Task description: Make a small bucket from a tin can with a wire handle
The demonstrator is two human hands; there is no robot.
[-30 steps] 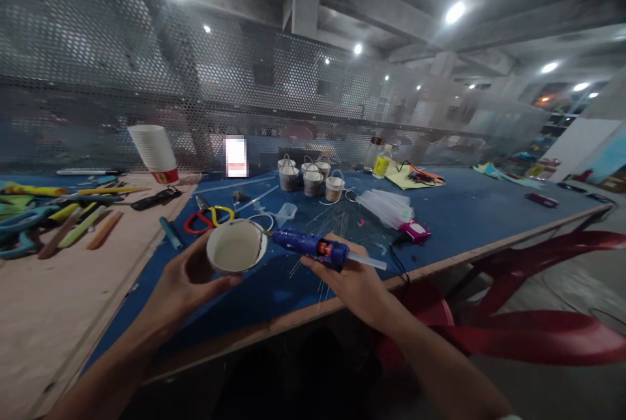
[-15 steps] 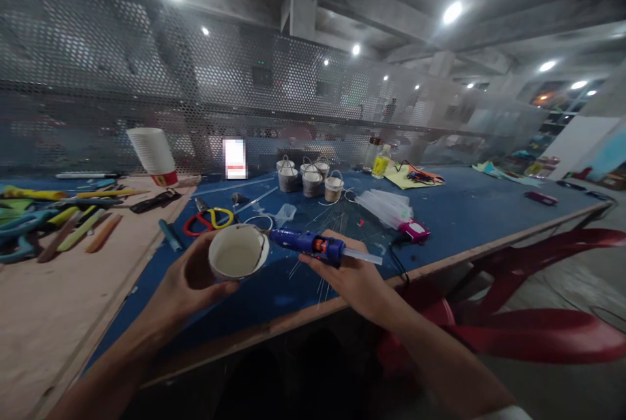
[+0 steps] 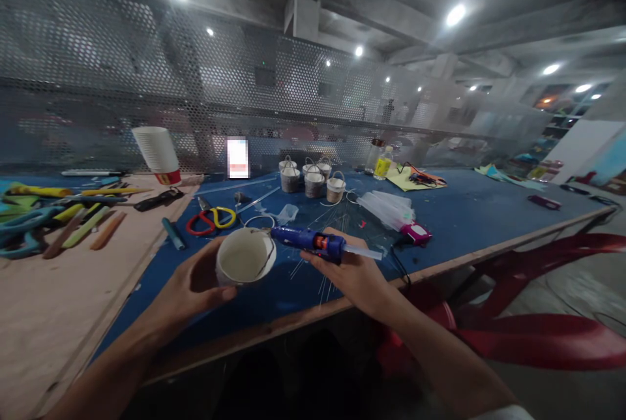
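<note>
My left hand (image 3: 198, 286) is closed around the side of a white paper cup (image 3: 244, 257), tilted so that its open mouth faces me. Dark, uneven material runs along part of the cup's rim. A blue hot glue gun (image 3: 303, 239) is in my right hand (image 3: 349, 270), with the fingers wrapped round its grip. Its nozzle points left and meets the cup's right rim, or nearly so; I cannot tell if they touch. A clear glue stick (image 3: 362, 252) sticks out of the gun's back end.
Behind the cup lie red-and-yellow-handled scissors (image 3: 211, 220). Several small buckets with wire handles (image 3: 313, 182) stand farther back, left of a bundle of clear glue sticks (image 3: 384, 209). Stacked paper cups (image 3: 157, 152) and clay sticks (image 3: 87, 229) occupy the left board. A red chair (image 3: 538, 338) is at the right.
The cup and my left hand have shifted slightly right and down, and the cup has turned a little. The glue gun stays at its rim in my right hand. The view has shifted slightly.
</note>
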